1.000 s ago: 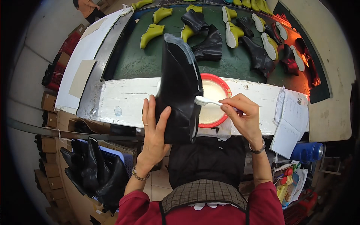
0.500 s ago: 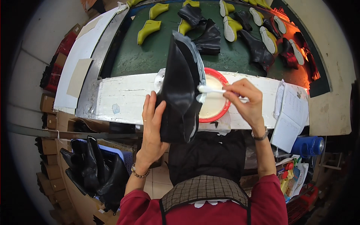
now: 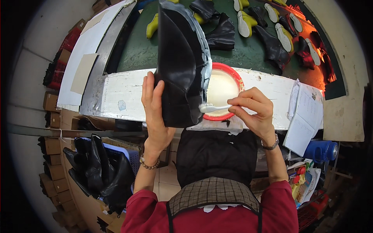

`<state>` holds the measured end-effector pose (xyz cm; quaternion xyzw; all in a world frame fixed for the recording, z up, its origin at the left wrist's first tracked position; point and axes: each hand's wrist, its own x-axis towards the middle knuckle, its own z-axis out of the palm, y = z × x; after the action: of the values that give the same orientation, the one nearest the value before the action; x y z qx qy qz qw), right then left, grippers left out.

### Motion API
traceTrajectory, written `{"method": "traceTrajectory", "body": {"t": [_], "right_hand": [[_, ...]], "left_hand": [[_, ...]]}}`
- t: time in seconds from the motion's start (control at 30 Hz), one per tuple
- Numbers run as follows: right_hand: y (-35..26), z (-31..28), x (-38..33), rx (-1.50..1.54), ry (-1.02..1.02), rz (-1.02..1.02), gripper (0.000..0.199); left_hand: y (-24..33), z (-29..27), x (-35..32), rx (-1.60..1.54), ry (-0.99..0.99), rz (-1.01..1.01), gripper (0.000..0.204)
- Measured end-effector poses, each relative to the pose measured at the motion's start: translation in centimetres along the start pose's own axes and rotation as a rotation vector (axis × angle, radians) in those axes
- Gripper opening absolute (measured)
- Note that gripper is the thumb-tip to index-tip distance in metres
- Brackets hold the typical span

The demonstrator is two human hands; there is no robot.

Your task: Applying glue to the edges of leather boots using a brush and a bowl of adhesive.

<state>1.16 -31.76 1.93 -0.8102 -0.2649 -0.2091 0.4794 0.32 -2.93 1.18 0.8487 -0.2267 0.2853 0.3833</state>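
A black leather boot upper (image 3: 175,70) stands up in front of me, gripped at its lower left side by my left hand (image 3: 154,105). Whitish paste coats its right-hand edge along much of its length. Between the fingers and thumb of my right hand (image 3: 254,110) is a white toothbrush (image 3: 219,108), its bristle head against the lower part of that edge. Just behind the brush sits a red-rimmed bowl (image 3: 237,73) of cream-coloured liquid, partly hidden by the boot upper.
Beyond the white ledge (image 3: 128,89), a green belt (image 3: 140,54) carries yellow lasts (image 3: 152,27) and black uppers (image 3: 221,35), under an orange glow at right. Papers (image 3: 301,120) and a blue flask (image 3: 320,150) lie at right. A blue basket (image 3: 134,159) of black uppers stands lower left.
The boot upper and my left hand have moved up and slightly left. The toothbrush has slid down along the coated edge toward the boot upper's lower end.
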Motion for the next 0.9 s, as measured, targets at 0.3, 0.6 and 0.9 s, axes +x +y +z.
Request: {"method": "traceTrajectory", "body": {"t": [0.3,0.6,0.9], "right_hand": [[-1.9,0.2,-0.6,0.244,-0.174,0.216,0.014],[5.1,-2.4,-1.5,-0.642,-0.147,0.227,0.014],[3.9,-3.2,0.7,0.058,0.035,0.146,0.020]], "left_hand": [[-1.1,0.9,0.1,0.165,0.036,0.088,0.069],[-4.1,-5.4,-4.0,-0.495,0.038,-0.581,0.034],[-5.1,-7.3,-4.9,-1.001,-0.119,-1.170,0.044]]}}
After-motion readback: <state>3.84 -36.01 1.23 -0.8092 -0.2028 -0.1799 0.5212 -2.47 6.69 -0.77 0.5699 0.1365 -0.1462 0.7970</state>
